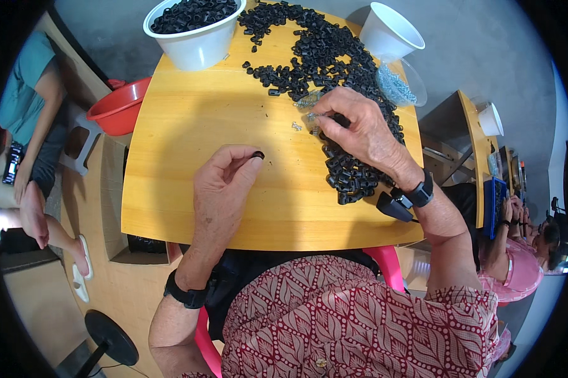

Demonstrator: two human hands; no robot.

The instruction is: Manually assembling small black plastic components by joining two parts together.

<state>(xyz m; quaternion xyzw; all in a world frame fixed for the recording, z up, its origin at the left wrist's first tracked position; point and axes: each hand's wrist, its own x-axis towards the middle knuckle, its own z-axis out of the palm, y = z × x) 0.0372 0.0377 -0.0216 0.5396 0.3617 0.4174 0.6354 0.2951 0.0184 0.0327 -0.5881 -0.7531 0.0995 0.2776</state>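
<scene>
My left hand (224,183) is over the left-middle of the wooden table, thumb and forefinger closed on a small black plastic piece (257,155) with a rounded edge. Farther right, my right hand (363,129) is at the near side of a heap of similar black pieces (322,50). Its thumb and forefinger are pinched together beside some small silvery metal parts (309,99) that look like springs. What sits between those fingertips is too small to make out. A few more silvery bits (296,126) lie on the wood just left of them.
A white tub (196,47) full of black pieces stands far left, another white tub (391,31) far right. Near that one, a clear container (416,88) holds silvery parts. A red basin (120,107) is left of the table (170,157). People sit on both sides.
</scene>
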